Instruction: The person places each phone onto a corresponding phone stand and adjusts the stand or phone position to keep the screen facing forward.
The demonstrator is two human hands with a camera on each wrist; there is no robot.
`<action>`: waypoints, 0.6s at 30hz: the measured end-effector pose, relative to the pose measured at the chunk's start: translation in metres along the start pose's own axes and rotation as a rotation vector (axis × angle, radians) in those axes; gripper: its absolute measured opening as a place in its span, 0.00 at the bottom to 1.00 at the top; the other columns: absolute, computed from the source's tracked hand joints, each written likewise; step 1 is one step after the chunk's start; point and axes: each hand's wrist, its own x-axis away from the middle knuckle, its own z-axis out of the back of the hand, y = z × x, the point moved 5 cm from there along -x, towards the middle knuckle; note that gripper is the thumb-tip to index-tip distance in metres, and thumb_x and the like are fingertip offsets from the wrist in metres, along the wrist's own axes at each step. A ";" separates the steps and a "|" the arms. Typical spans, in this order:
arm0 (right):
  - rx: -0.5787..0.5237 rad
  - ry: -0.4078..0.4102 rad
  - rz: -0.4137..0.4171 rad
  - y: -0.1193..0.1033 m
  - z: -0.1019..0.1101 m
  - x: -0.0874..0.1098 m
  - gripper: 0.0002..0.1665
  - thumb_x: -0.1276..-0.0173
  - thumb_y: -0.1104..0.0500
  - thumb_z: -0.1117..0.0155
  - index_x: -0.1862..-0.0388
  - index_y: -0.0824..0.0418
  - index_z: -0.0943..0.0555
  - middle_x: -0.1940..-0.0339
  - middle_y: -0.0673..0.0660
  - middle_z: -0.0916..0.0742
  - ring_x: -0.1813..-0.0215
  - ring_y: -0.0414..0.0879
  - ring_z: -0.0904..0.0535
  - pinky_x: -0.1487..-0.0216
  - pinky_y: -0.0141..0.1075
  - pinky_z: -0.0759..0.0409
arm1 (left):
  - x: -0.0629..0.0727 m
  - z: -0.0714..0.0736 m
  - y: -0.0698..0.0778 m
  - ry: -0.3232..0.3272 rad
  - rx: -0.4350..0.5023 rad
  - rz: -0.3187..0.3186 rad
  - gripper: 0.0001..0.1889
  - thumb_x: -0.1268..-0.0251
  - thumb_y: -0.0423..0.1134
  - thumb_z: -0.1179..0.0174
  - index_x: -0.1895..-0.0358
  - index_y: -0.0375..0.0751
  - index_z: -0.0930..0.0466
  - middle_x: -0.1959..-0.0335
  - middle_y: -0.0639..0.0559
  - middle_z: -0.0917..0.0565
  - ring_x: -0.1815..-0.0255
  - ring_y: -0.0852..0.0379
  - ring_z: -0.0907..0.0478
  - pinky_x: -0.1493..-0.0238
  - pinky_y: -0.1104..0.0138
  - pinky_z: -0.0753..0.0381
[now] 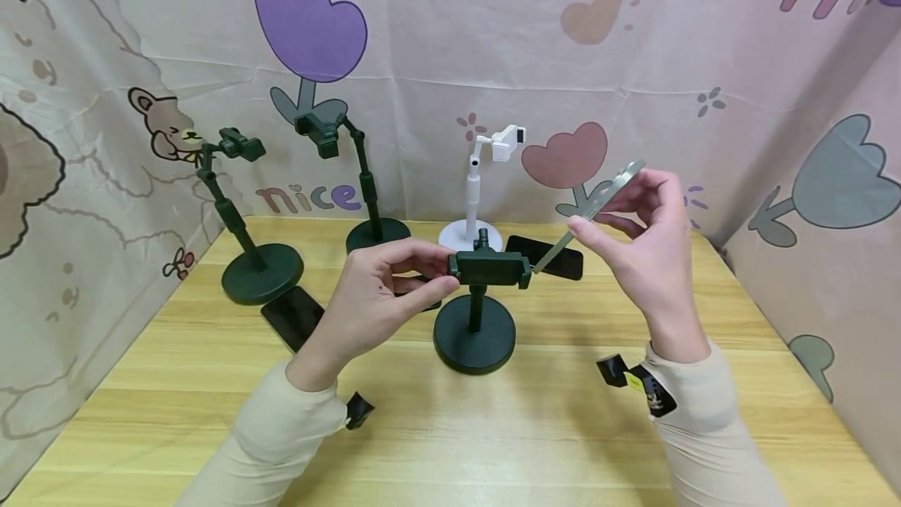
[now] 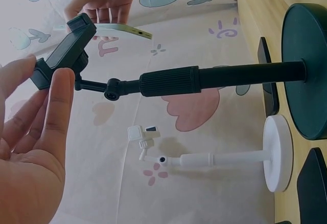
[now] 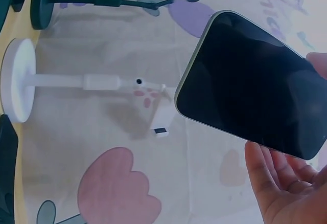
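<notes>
A dark green phone stand (image 1: pixel 475 343) stands upright mid-table, its clamp (image 1: pixel 489 269) facing me. My left hand (image 1: pixel 380 303) pinches the clamp's left end between thumb and fingers, also seen from the side in the left wrist view. Up to the right, my right hand (image 1: pixel 655 257) holds a phone (image 3: pixel 255 86) by its edges, thumb on one side and fingers on the other. That phone has a black screen and a pale green frame. In the head view it slants, its lower end close to the clamp's right end.
Two more dark green stands (image 1: pixel 262 272) (image 1: pixel 378 231) and a white stand (image 1: pixel 470 235) stand toward the back. Black phones lie on the wooden table (image 1: pixel 549 444): one at left (image 1: pixel 292 318), one behind the clamp (image 1: pixel 563 260), another partly hidden by my left hand. A printed cloth hangs behind.
</notes>
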 end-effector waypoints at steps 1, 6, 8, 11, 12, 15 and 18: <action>-0.021 0.007 0.004 -0.001 0.001 0.000 0.36 0.46 0.70 0.17 0.44 0.51 0.27 0.55 0.54 0.17 0.53 0.48 0.18 0.48 0.27 0.13 | 0.000 0.000 0.000 0.000 -0.002 -0.001 0.14 0.35 0.28 0.25 0.47 0.38 0.11 0.55 0.46 0.09 0.58 0.55 0.11 0.54 0.64 0.08; -0.129 0.030 0.027 -0.006 0.003 0.001 0.36 0.45 0.73 0.20 0.41 0.54 0.24 0.53 0.57 0.15 0.53 0.50 0.18 0.49 0.28 0.12 | 0.000 0.000 0.000 0.004 -0.015 -0.008 0.14 0.34 0.29 0.25 0.47 0.39 0.11 0.56 0.47 0.08 0.59 0.55 0.11 0.55 0.64 0.07; -0.157 0.035 0.034 -0.007 0.003 0.001 0.36 0.45 0.73 0.21 0.40 0.54 0.23 0.52 0.58 0.14 0.53 0.50 0.17 0.49 0.28 0.12 | 0.000 0.000 0.000 0.004 -0.017 -0.010 0.14 0.34 0.29 0.25 0.47 0.39 0.11 0.57 0.47 0.08 0.59 0.55 0.11 0.56 0.64 0.07; -0.182 0.044 0.037 -0.007 0.002 0.002 0.35 0.45 0.73 0.21 0.40 0.54 0.23 0.53 0.58 0.14 0.53 0.50 0.17 0.50 0.28 0.12 | 0.000 0.000 0.000 0.004 -0.023 -0.006 0.14 0.34 0.29 0.25 0.47 0.40 0.11 0.57 0.48 0.08 0.60 0.56 0.11 0.56 0.64 0.07; -0.189 0.048 0.037 -0.007 0.002 0.002 0.35 0.45 0.73 0.22 0.40 0.54 0.23 0.54 0.58 0.14 0.54 0.50 0.17 0.50 0.29 0.12 | 0.000 0.000 0.000 0.005 -0.024 -0.005 0.14 0.34 0.29 0.25 0.47 0.40 0.11 0.57 0.48 0.08 0.60 0.56 0.11 0.56 0.64 0.07; -0.214 0.063 0.031 -0.006 0.000 0.002 0.37 0.45 0.73 0.22 0.40 0.54 0.25 0.55 0.58 0.13 0.56 0.48 0.16 0.51 0.29 0.12 | 0.001 0.000 -0.001 0.008 -0.031 -0.003 0.14 0.34 0.29 0.25 0.47 0.40 0.11 0.57 0.48 0.08 0.60 0.56 0.11 0.57 0.64 0.07; -0.259 0.087 0.022 -0.005 0.000 0.003 0.39 0.46 0.73 0.22 0.38 0.55 0.28 0.57 0.59 0.13 0.58 0.48 0.16 0.53 0.30 0.12 | 0.000 0.000 0.000 0.008 -0.031 -0.002 0.14 0.34 0.30 0.25 0.47 0.40 0.11 0.57 0.48 0.08 0.61 0.55 0.11 0.57 0.64 0.07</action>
